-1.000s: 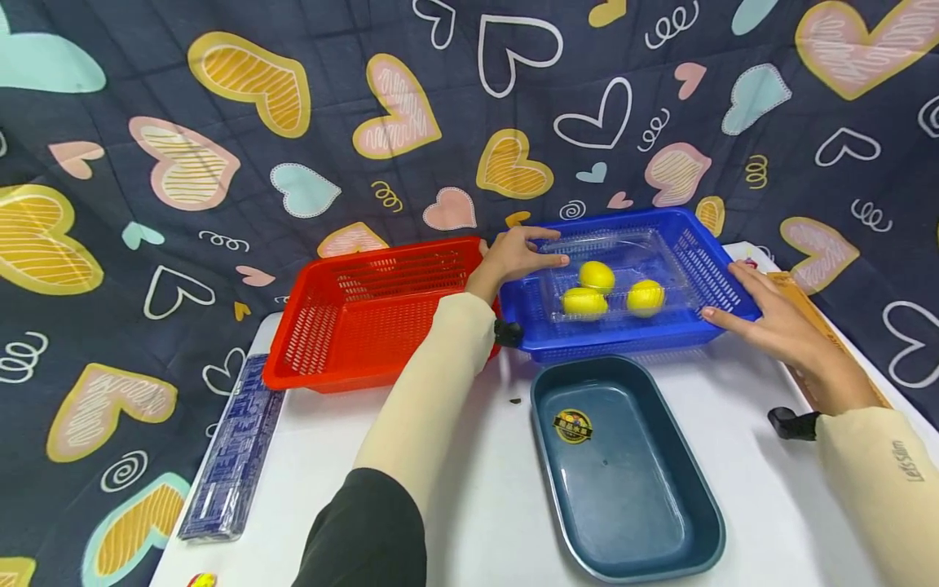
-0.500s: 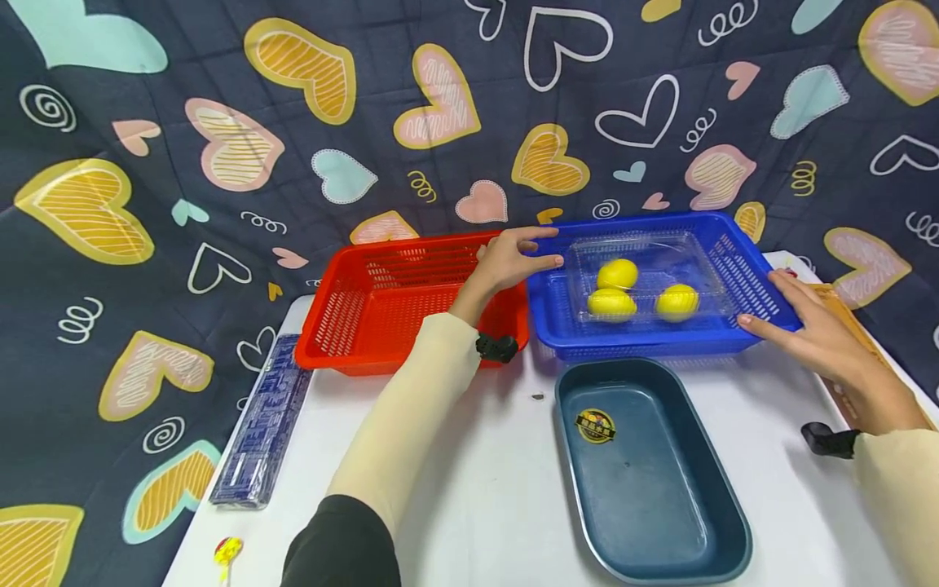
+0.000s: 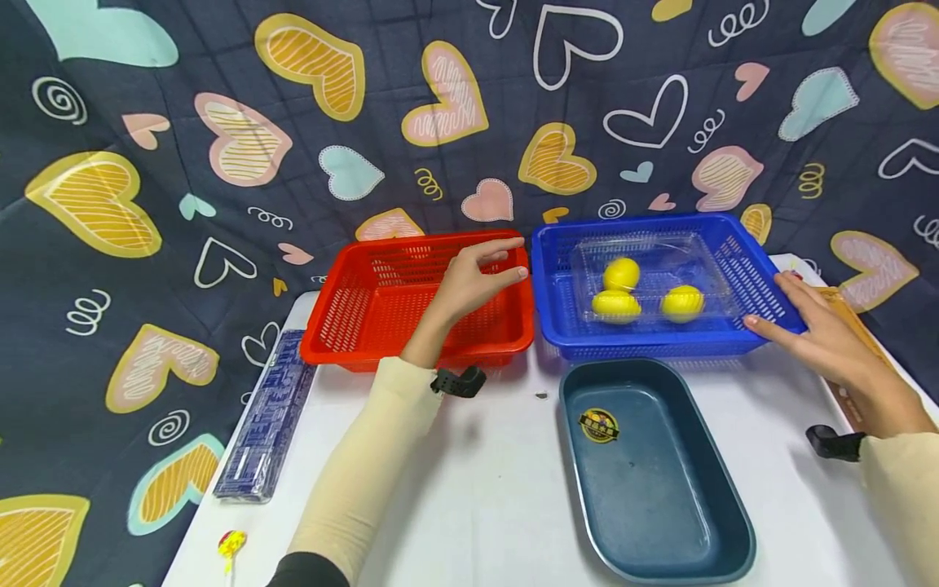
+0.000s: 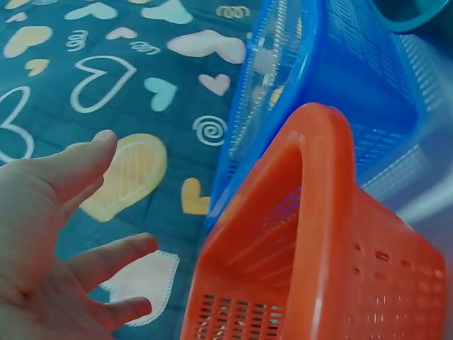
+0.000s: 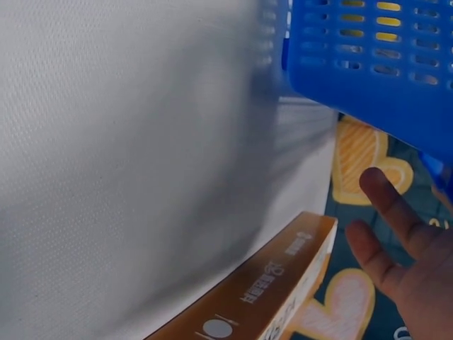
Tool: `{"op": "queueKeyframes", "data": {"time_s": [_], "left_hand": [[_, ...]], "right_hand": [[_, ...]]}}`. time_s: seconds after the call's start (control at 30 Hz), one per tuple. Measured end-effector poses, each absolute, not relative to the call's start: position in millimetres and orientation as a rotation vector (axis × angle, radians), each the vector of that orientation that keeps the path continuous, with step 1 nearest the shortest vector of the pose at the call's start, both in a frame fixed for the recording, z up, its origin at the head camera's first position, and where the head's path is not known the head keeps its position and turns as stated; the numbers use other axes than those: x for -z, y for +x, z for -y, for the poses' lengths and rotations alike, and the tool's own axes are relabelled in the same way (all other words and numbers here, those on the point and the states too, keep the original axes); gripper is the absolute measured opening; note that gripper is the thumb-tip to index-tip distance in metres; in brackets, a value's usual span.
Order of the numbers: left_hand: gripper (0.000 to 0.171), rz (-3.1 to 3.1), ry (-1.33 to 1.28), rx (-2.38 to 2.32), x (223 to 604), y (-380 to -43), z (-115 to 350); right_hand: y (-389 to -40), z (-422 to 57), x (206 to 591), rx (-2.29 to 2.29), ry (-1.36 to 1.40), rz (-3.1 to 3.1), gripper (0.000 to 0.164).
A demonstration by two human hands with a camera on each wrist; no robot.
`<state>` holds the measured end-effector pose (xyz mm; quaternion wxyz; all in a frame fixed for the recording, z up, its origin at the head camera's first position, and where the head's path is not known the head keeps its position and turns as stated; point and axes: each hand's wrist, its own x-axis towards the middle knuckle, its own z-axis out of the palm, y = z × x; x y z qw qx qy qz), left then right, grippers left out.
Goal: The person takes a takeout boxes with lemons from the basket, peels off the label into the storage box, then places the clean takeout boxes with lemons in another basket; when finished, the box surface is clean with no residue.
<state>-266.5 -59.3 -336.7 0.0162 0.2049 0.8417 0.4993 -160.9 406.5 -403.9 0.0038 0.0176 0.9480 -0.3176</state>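
My left hand (image 3: 475,287) hovers over the right part of the red plastic basket (image 3: 333,359), with fingers spread and nothing held. In the left wrist view the fingers (image 4: 106,258) stand apart from the basket's rim. My right hand (image 3: 832,338) is at the right end of the blue plastic basket (image 3: 623,346), thumb and fingertips right by its rim. The right wrist view shows straight, spread fingers (image 5: 396,212) near the blue wall. Inside the blue basket lies a clear plastic box (image 3: 653,244) with three yellow lemons (image 3: 682,303) showing through it.
A dark teal tray (image 3: 653,489) with a round sticker stands in front of the blue basket. An orange-brown box (image 5: 269,283) lies at the right edge. On the left are a blue-patterned plastic packet (image 3: 267,416) and a lollipop (image 3: 231,542). A heart-patterned cloth (image 3: 440,179) hangs behind.
My left hand has drawn back left from the blue basket's left rim to above the red basket. The right hand stays at the blue basket's right end. The head view has shifted slightly.
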Motion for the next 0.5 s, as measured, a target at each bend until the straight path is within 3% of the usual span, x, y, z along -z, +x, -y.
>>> {"op": "queueKeyframes", "data": {"time_s": [0.5], "left_hand": [[0.045,-2.658,0.456,-1.674,354.0,-225.8,125.8]], "right_hand": [[-156.5,-406.0,396.9,0.959,0.137,-2.969,0.087]]}}
